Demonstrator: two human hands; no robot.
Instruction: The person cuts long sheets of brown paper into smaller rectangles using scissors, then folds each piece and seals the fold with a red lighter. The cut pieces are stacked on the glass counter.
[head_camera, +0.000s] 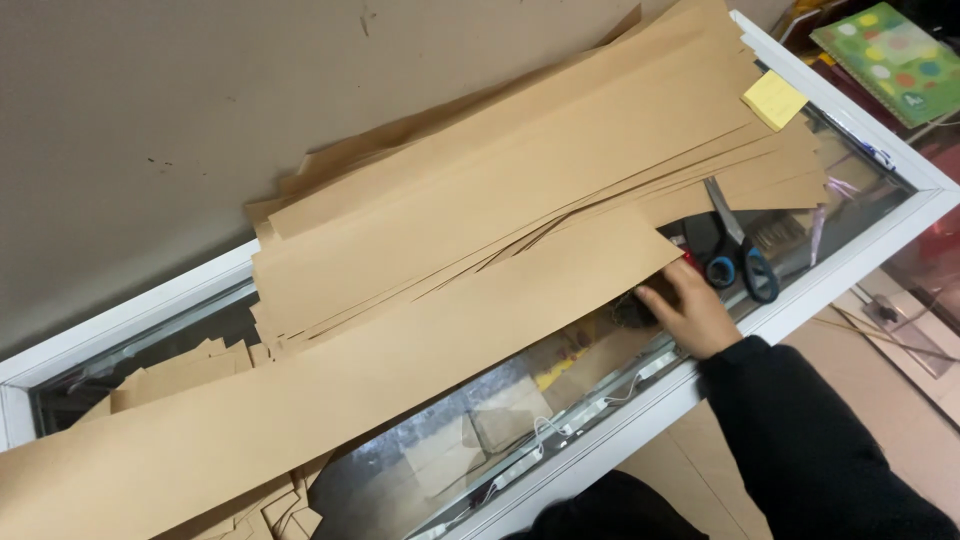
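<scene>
Kraft paper strip (330, 390), long and brown, lies diagonally across the glass countertop (480, 430), running from the lower left corner up toward the right hand (690, 312). Its upper right end sits just above that hand; fingertips are at or under the strip's end, contact itself hidden by the paper.

Right hand: black sleeve (810, 440), arm comes in from the near right edge, reaching up and left. Palm down, fingers curled over a small dark object (632, 310) on the glass. Can't tell what the object is, nor whether it's gripped or just covered.

Left hand: not visible.

Stack of kraft sheets (520, 180) lies behind the strip, fanned out along the far edge by the wall, touching and partly overlapped by the strip. Scissors (735, 255) with blue-black handles lie just right of the hand, blades tucked under the stack. Yellow sticky note (774, 99) sits on the stack's far right end. White counter frame (850, 270) borders the glass. Green spiral notebook (890, 55) lies beyond the far right corner, well apart.
</scene>
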